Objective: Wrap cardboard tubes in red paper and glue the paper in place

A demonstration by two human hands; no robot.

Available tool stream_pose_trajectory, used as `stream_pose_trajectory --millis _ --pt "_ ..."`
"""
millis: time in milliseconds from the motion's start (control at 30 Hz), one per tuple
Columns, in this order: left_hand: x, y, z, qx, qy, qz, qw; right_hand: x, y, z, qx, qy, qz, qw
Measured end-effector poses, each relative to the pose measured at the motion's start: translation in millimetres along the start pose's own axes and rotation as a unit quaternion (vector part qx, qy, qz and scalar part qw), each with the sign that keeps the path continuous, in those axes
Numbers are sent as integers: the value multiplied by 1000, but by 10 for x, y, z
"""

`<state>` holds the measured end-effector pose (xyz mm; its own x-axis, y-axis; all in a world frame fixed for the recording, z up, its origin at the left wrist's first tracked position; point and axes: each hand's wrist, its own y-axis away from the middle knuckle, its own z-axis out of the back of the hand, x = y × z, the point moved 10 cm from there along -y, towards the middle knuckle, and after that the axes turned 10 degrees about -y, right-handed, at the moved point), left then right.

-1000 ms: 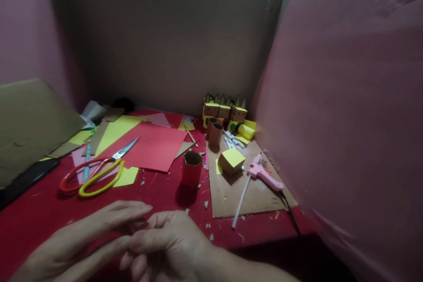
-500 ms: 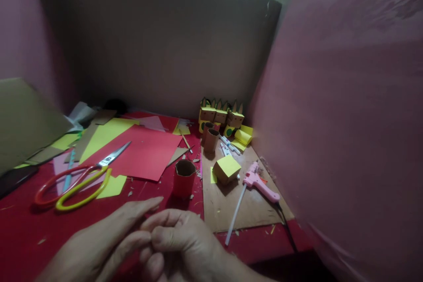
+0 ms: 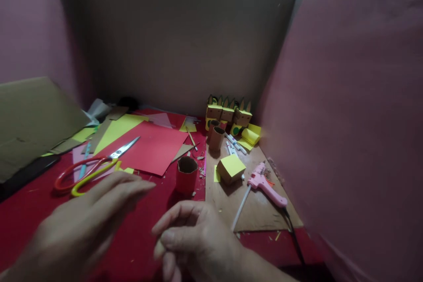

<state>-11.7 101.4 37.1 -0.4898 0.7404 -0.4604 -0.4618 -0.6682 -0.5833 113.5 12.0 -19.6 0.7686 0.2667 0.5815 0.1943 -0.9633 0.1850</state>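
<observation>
My left hand hovers over the red tabletop at lower left, blurred, its fingers stretched out and nothing seen in them. Just right of it, my right hand is curled, the thumb pressed toward the bent fingers; anything between them is too small or hidden to make out. Beyond the right hand stands a red-covered tube with an open brown top. Scissors with red and yellow handles lie behind the left hand. A cardboard block with a yellow top and a pink glue gun rest on a cardboard sheet.
Red paper and other paper scraps cover the back left. Two brown tubes, white markers and several yellow-and-brown figures stand or lie toward the back. A pink wall bounds the right side; the glue gun's cord trails forward.
My hands, close together before, have moved apart, the left one drawing away to the left. The view has shifted slightly, so the things on the table appear farther right.
</observation>
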Motion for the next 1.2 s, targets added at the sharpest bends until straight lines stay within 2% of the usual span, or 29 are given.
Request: stream_pose_trajectory --millis 67,100,200,267,300,400,467,533,567,667,767,833,900,967,1100,1200 --pt "-319 -127 147 -38 -24 -42 998 -124 -13 19 -24 37 -25 999" --pt "-426 -185 200 -49 -35 -38 997 -196 -21 19 -32 54 -40 997" --pt "-442 -329 197 -1 -75 54 996 -409 -40 7 -31 104 -90 990" --pt "-386 -403 123 51 -79 67 993 -441 -43 -1 -9 171 -86 981" --pt "-355 -441 68 75 -69 57 993 -397 -38 -19 9 218 -62 974" --pt "-196 -545 -139 114 1 48 992 -16 71 -118 40 368 99 924" --pt "-95 -580 -345 128 48 69 988 344 233 -143 6 429 220 876" --pt "-72 -579 -590 139 90 90 982 653 386 -128 -30 445 298 844" --pt "-66 -563 -718 143 115 111 977 786 436 -92 -51 447 322 833" --pt "-100 -486 -1093 165 224 176 944 1059 410 146 -124 464 325 814" --pt "-167 -423 -1338 193 307 212 907 1199 274 422 -179 495 324 786" --pt "-228 -424 -1366 209 327 203 899 1168 133 536 -165 505 312 788" --pt "-290 -458 -1283 209 329 180 903 1091 10 566 -133 506 300 798" --pt "-360 -492 -1169 217 324 155 908 1014 -80 520 -94 488 287 819" --pt "-518 -521 -1042 278 317 109 900 920 -200 356 -29 422 246 872" --pt "-552 -586 -965 263 348 102 894 896 -253 306 -14 400 225 888"
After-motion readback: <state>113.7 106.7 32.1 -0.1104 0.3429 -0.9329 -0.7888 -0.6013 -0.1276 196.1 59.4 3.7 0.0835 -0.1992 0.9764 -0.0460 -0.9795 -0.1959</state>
